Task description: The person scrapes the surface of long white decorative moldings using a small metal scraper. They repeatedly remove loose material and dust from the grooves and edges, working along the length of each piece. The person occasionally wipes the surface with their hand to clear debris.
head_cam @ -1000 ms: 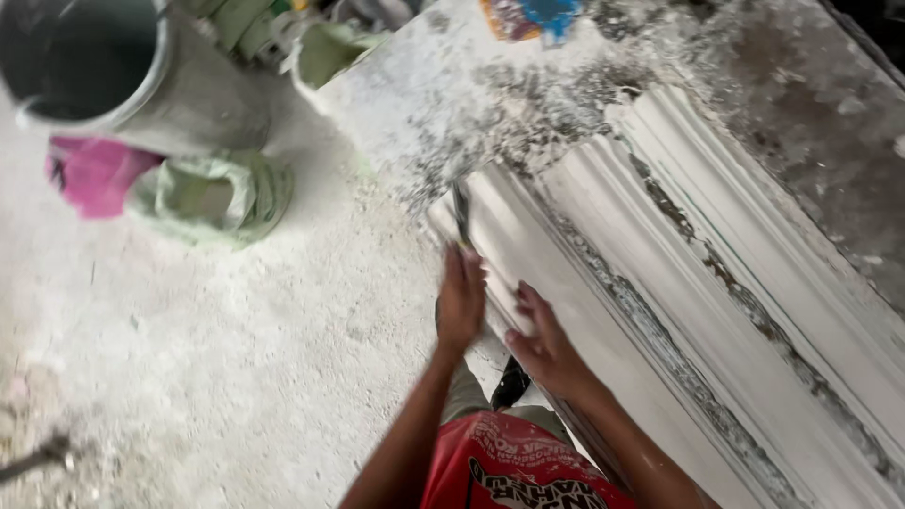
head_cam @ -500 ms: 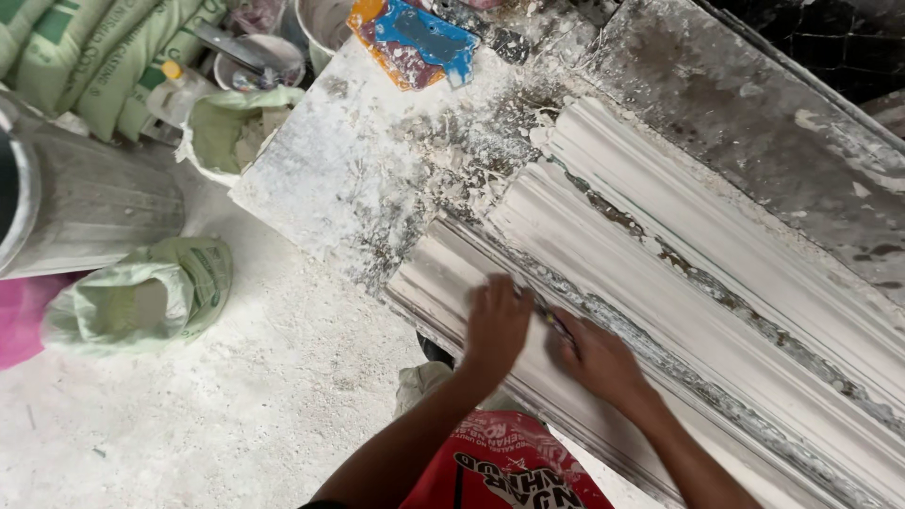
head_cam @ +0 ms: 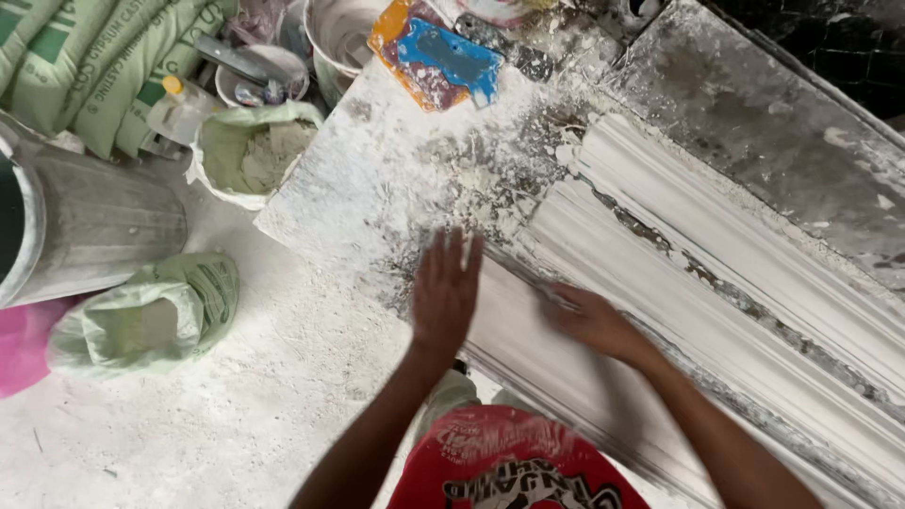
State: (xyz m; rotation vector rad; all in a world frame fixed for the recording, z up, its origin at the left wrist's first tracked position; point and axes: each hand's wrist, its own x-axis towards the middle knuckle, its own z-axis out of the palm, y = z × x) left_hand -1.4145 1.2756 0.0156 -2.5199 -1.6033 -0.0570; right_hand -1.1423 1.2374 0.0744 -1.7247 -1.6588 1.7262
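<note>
My left hand is flat with fingers apart, over the near end of a long white plaster moulding that lies along a plaster-crusted bench. It is blurred by motion and holds nothing. My right hand rests on the moulding's ridged top, fingers curled towards the groove; whether it grips a small tool I cannot tell. A second moulding strip lies parallel behind the first.
A blue and orange scraper pad lies at the bench's far end. On the dusty floor to the left stand a grey metal drum, open green sacks of powder, stacked green bags and several buckets.
My view has tilted up and towards the bench's far end. My left hand has lifted off the moulding and spread open, moving left; my right hand stays on the ridge.
</note>
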